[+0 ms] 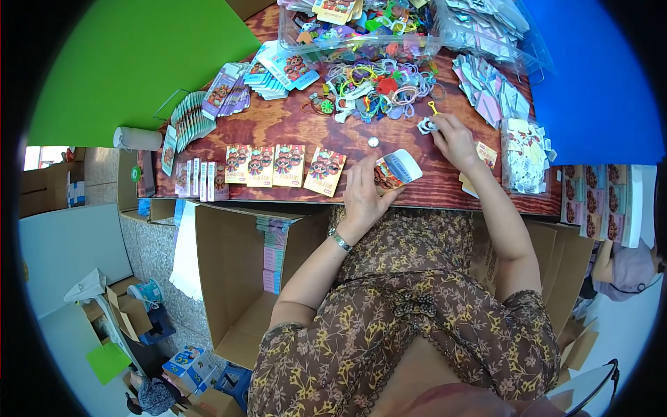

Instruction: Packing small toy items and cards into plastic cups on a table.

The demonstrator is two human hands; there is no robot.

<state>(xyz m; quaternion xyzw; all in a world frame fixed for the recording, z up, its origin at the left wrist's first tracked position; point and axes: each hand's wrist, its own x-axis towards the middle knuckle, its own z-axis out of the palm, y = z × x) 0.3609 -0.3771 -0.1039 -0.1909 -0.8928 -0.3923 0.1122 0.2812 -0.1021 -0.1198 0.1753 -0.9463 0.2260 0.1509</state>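
My left hand [363, 194] steadies a small open cardboard box [389, 174] on the table, its flap turned out to the right. Between the fingertips of my right hand [455, 142] is a small white-and-dark trinket [426, 126]; a yellow loop [433, 107] shows just beyond it, and I cannot tell if the two are joined. Left of the box lie several yellow printed boxes [324, 171] in a row. Beyond my hands spreads a pile of colourful hair ties [382, 89]. A small round silvery object [373, 142] rests between pile and box.
Clear plastic bins [361, 46] of trinkets and packets stand at the back. Fanned cards [226, 90] and stacked flat boxes [191, 119] lie left. At right are loose packets [490, 94] and a clear tub [524, 156] of pale pieces. An open carton [236, 278] stands below the table edge.
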